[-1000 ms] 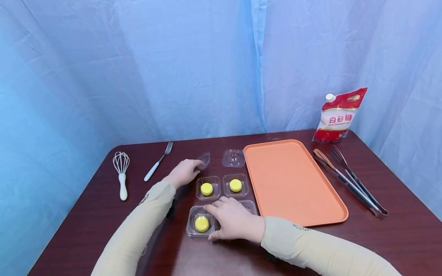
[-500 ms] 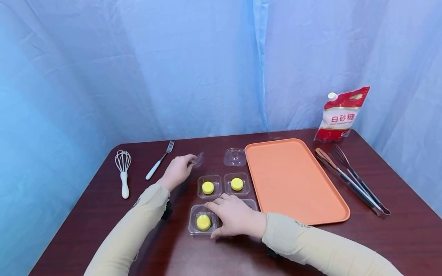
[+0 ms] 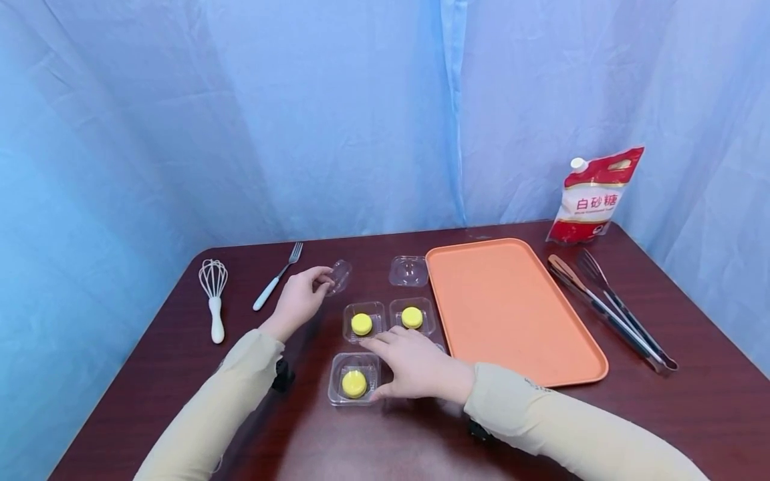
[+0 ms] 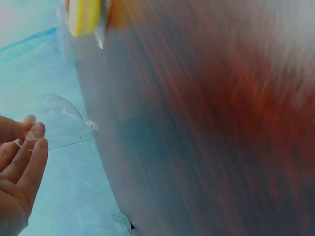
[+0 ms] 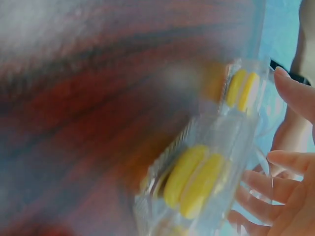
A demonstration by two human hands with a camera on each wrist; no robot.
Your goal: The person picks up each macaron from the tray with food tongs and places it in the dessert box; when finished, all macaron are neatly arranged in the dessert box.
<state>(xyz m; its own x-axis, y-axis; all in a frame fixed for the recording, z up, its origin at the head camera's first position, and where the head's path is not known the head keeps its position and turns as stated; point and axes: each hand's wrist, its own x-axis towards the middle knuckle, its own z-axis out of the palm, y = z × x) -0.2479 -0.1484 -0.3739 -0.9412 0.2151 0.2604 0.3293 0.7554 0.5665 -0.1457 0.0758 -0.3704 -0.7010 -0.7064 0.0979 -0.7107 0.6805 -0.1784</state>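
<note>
In the head view my left hand (image 3: 303, 298) pinches the edge of a clear domed plastic lid (image 3: 340, 276), held tilted above the back of the table. The left wrist view shows thumb and fingertips on that lid (image 4: 64, 120). My right hand (image 3: 415, 367) hovers with fingers spread beside a clear box (image 3: 332, 394) containing a yellow macaron (image 3: 354, 384), and largely hides something clear beneath it. Behind are two open clear boxes, each with a yellow macaron (image 3: 361, 325), (image 3: 412, 317). In the right wrist view, the fingers stand apart near a macaron box (image 5: 147, 206).
Another clear lid (image 3: 408, 271) lies against the orange tray (image 3: 517, 307). Tongs (image 3: 613, 314) lie right of the tray, with a red and white sugar pouch (image 3: 592, 197) behind. On the left lie a whisk (image 3: 214, 294) and a fork (image 3: 277, 279).
My left hand has drawn the lid left, away from the boxes, and turned it. My right hand has shifted slightly up and right, uncovering more of the front box.
</note>
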